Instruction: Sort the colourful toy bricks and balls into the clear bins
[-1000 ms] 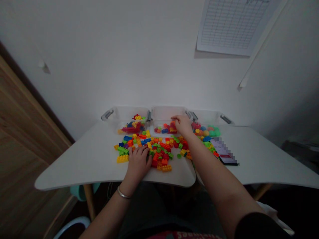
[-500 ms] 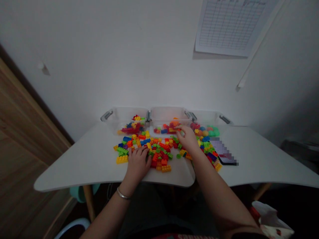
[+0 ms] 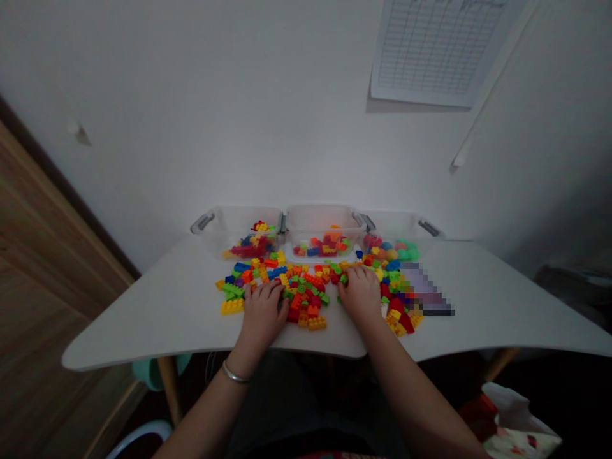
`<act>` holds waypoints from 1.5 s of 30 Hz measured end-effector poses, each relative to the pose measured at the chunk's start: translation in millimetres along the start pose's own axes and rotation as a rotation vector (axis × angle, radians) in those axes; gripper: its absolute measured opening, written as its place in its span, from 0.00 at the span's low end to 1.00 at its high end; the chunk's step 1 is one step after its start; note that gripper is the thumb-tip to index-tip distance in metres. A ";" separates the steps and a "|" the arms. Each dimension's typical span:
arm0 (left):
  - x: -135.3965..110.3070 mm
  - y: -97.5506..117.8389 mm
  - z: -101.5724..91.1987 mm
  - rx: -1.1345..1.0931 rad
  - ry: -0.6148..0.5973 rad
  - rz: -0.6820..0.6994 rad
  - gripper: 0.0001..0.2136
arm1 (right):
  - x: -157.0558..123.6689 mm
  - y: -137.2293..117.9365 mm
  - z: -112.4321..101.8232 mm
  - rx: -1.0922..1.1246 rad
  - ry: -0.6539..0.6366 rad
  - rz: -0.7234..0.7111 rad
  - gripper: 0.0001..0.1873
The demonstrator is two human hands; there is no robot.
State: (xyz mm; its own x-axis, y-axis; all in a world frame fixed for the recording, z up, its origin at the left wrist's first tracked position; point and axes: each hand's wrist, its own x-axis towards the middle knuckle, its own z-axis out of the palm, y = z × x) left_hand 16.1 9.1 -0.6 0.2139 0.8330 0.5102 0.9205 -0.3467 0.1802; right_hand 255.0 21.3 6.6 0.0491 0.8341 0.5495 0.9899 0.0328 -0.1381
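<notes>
A pile of colourful toy building bricks (image 3: pixel 310 280) is spread over the white table. At its left part lies my left hand (image 3: pixel 264 310), fingers slightly apart and resting on bricks, holding nothing that I can see. My right hand (image 3: pixel 361 294) is down among the bricks right of the middle, its fingers curled and close together. Green and red bricks are beside its thumb; what lies under its fingertips is hidden. A yellow brick (image 3: pixel 233 307) sits left of my left hand, and another yellow brick (image 3: pixel 317 323) lies near the table's front edge.
Behind the pile stand a left clear bin (image 3: pixel 217 237) and a middle clear bin (image 3: pixel 297 236), both with bricks. The right clear bin (image 3: pixel 406 223) holds coloured balls (image 3: pixel 392 254). A pixelated phone (image 3: pixel 428 290) lies at the right. The table's front edge (image 3: pixel 191 356) is close.
My right hand has moved back from the front of the middle bin and down into the pile. My left hand stays nearly where it was. The view has shifted slightly.
</notes>
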 end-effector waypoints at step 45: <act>-0.4 -0.2 -0.2 -0.021 -0.003 -0.003 0.14 | 124.1 10.6 -27.6 0.756 0.338 0.157 0.10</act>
State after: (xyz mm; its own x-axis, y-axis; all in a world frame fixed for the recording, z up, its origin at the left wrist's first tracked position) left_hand 15.8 8.7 -0.7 0.2124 0.8352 0.5072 0.9139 -0.3536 0.1994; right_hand 275.2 110.0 96.1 0.3352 0.6541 0.6781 0.6185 0.3901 -0.6821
